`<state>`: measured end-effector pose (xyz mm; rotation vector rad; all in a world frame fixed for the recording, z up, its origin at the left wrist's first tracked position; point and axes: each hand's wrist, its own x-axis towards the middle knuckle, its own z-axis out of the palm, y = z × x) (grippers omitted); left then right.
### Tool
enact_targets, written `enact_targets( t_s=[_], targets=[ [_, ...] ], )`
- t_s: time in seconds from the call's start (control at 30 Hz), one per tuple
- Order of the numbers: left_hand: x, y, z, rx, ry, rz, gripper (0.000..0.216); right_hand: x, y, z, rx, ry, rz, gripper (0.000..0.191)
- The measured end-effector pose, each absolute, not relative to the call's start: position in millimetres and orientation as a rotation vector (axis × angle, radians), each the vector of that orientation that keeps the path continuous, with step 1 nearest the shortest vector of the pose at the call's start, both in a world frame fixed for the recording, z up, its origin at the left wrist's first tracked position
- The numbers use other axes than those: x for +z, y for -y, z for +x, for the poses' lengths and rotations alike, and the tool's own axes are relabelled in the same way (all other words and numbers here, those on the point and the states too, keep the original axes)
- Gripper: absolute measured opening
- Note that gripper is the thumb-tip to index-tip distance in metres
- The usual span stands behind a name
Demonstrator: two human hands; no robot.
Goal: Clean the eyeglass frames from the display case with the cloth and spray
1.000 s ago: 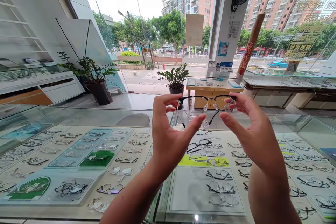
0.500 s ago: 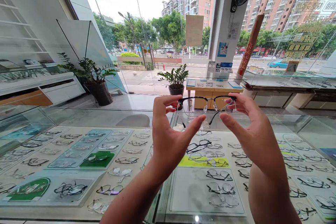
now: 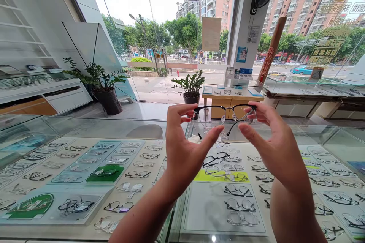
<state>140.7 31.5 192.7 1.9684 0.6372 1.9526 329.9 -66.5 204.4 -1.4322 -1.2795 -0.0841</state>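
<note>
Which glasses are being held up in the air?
The pair with black upper rims, held between the left hand and the right hand; the other glasses lie on display, untouched by either hand.

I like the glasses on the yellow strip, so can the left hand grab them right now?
Probably not: the left hand is helping hold up a black-topped pair, and what looks like a glass top covers the glasses on the yellow strip.

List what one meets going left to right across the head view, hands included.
Arched green mat, angular green mat, left hand, held glasses, right hand, gold window lettering.
</note>
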Motion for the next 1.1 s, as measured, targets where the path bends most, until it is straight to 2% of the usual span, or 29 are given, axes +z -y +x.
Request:
enact_targets(
  t_s=[1.1],
  targets=[
    [192.9, -31.6, 140.9, 1.957, -0.687, 1.991, 0.060, 202.5, 63.6, 330.9, -0.137, 1.323, -1.432, 0.062]
  ],
)
